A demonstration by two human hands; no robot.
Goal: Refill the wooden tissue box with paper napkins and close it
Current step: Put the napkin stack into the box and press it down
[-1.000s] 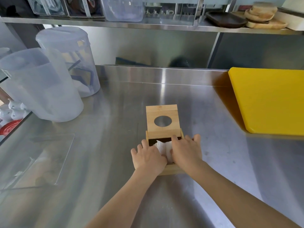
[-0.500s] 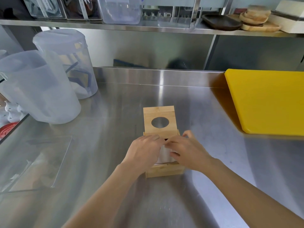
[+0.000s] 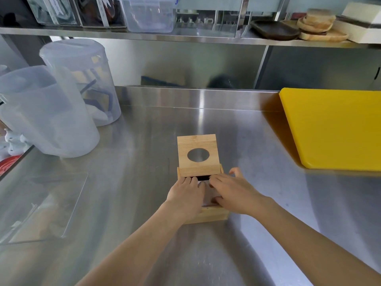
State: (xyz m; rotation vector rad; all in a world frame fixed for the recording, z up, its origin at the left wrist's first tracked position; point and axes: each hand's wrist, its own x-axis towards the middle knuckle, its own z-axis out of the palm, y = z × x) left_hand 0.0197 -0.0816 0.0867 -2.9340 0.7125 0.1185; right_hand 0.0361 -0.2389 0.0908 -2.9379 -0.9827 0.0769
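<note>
My left hand (image 3: 186, 195) and right hand (image 3: 233, 191) press flat, fingers together, on soft napkins (image 3: 208, 200) inside the box (image 3: 206, 216) at counter centre. The stiff, light lid (image 3: 197, 154), slid toward twelve o'clock, wants pulling by its edges.

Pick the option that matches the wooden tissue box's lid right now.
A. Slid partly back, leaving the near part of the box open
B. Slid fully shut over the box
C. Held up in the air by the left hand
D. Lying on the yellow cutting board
A: the lid with its round hole sits shifted toward the far end of the wooden tissue box, while the left hand and right hand press into the open near part.
</note>
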